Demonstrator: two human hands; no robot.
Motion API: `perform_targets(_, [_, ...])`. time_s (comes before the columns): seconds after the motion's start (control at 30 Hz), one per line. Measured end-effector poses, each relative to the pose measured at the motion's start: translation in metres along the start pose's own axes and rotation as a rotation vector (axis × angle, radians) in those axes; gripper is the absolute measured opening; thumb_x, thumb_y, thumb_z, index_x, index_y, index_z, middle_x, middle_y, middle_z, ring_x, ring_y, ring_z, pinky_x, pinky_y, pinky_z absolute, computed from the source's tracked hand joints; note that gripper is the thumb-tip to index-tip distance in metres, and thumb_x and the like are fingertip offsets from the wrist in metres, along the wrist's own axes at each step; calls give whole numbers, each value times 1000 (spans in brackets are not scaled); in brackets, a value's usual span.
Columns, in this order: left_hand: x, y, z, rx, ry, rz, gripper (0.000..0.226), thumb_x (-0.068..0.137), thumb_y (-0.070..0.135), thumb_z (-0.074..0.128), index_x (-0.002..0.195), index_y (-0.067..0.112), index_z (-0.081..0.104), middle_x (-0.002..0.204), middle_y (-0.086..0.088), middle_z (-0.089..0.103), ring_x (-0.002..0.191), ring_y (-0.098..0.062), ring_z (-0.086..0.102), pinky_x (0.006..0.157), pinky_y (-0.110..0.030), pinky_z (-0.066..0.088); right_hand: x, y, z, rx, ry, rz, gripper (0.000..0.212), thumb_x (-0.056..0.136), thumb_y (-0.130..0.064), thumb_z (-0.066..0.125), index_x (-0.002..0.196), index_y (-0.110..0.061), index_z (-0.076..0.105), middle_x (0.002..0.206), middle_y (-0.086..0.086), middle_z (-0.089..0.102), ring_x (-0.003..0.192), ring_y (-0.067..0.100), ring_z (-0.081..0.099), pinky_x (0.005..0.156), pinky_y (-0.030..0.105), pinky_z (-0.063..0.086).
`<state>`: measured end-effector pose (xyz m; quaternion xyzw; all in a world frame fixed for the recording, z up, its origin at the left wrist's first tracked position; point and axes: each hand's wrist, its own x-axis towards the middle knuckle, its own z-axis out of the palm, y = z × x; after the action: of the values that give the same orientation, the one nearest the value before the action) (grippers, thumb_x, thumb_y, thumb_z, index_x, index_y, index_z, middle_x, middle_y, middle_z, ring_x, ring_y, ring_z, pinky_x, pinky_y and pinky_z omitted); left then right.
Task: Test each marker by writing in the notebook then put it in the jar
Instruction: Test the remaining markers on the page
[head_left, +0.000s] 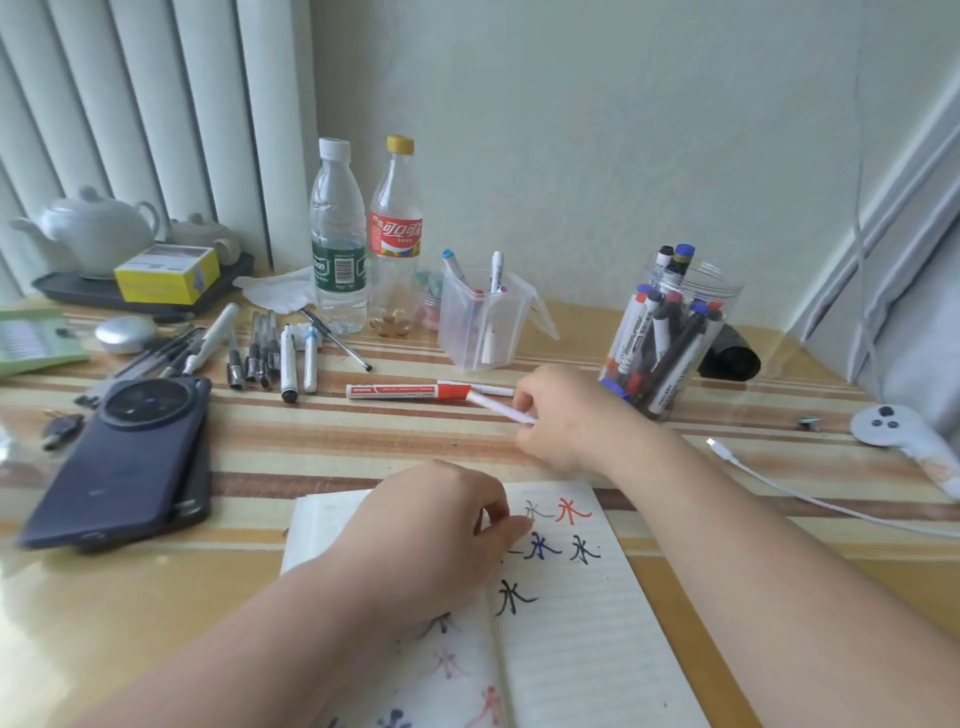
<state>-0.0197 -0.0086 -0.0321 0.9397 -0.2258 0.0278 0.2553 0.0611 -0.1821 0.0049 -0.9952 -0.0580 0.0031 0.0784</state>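
The right hand (571, 415) pinches a slim white-barrelled marker (501, 409) just beyond the open lined notebook (566, 623). The left hand (431, 535) rests on the notebook, probably to steady the page. Its fingers are curled, and it cannot be told whether they grip anything. The clear plastic jar (670, 338) stands beyond the notebook, near the right hand.

Right hand (566, 415) just off frame centre at 4 o'clock, pinching white marker (501, 409). Its free end points to 10 o'clock and meets red-white marker (395, 391) lying on table (363, 447). Jar (724, 296) at 2 o'clock from that hand, near, packed with markers. Left hand (431, 535) rests on open notebook (571, 649) at 6 o'clock, fingers curled; can't tell if it holds anything.
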Motion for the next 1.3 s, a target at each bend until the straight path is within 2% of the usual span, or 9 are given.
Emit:
perform_targets(0.1, [-2, 2, -2, -40, 24, 4, 42, 91, 69, 45, 104, 34, 64, 80, 13, 63, 71, -3, 53, 62, -26, 41, -27, 12, -15, 430, 166, 91, 6, 84, -13, 70, 83, -17, 66, 75, -1, 68, 63, 16, 66, 56, 27, 50])
perform_targets(0.2, [0, 5, -4, -91, 56, 41, 43, 89, 69, 50, 114, 34, 58, 98, 16, 59, 77, -3, 52, 72, -25, 47, -64, 21, -22, 1049, 61, 125, 11, 90, -5, 71, 82, -1, 64, 64, 15, 62, 53, 25, 61, 53, 34, 54])
perform_targets(0.33, [1, 8, -1, -107, 18, 138, 34, 92, 58, 57, 111, 29, 58, 97, 16, 53, 73, -5, 48, 68, -23, 40, -98, 21, -9, 1259, -82, 37, 15, 86, -9, 69, 87, 3, 62, 68, 19, 60, 56, 27, 57, 45, 28, 46])
perform_targets(0.47, [1, 9, 0, -73, -6, 233, 28, 100, 45, 49, 93, 20, 61, 79, 9, 56, 73, -10, 51, 67, -30, 44, -107, 19, 12, 1422, -92, -9, 9, 83, -15, 76, 78, -10, 70, 72, 15, 62, 58, 24, 57, 43, 27, 41])
perform_targets(0.57, [0, 9, 2, -83, -3, 245, 15, 104, 23, 47, 100, 18, 60, 86, 10, 58, 78, -9, 50, 72, -29, 44, -107, 17, 23, 1468, -17, -60, 8, 83, -19, 68, 78, -14, 72, 74, 12, 62, 58, 21, 56, 43, 27, 39])
perform_targets(0.67, [-3, 13, 4, -71, -7, 217, 22, 101, 9, 41, 110, 23, 55, 96, 13, 52, 84, -4, 47, 76, -23, 42, -108, 16, 29, 1423, 74, -110, 8, 85, -19, 69, 82, -12, 72, 67, 8, 58, 56, 21, 53, 42, 26, 37])
perform_targets(0.87, [-6, 16, 7, -239, -36, 213, 35, 107, 41, 31, 96, 16, 52, 83, 2, 62, 76, -21, 55, 72, -42, 45, -111, 13, 29, 1394, 120, -159, 10, 86, -18, 70, 78, -11, 70, 62, 9, 56, 46, 15, 43, 44, 20, 36])
perform_targets(1.13, [-2, 18, 4, -324, -6, 231, 20, 104, 39, 45, 87, 34, 55, 64, 12, 53, 62, -9, 48, 57, -16, 37, -113, 10, 25, 1459, 100, -120, 14, 85, -22, 66, 73, -15, 67, 61, 11, 60, 45, 18, 47, 45, 23, 35])
perform_targets(1.3, [-2, 17, 0, -418, -50, 196, 19, 98, 53, 44, 102, 42, 58, 61, 18, 53, 58, -4, 47, 57, -16, 36, -113, 15, 25, 1473, 130, -130, 13, 85, -18, 64, 74, -12, 65, 61, 14, 59, 46, 23, 48, 48, 29, 32])
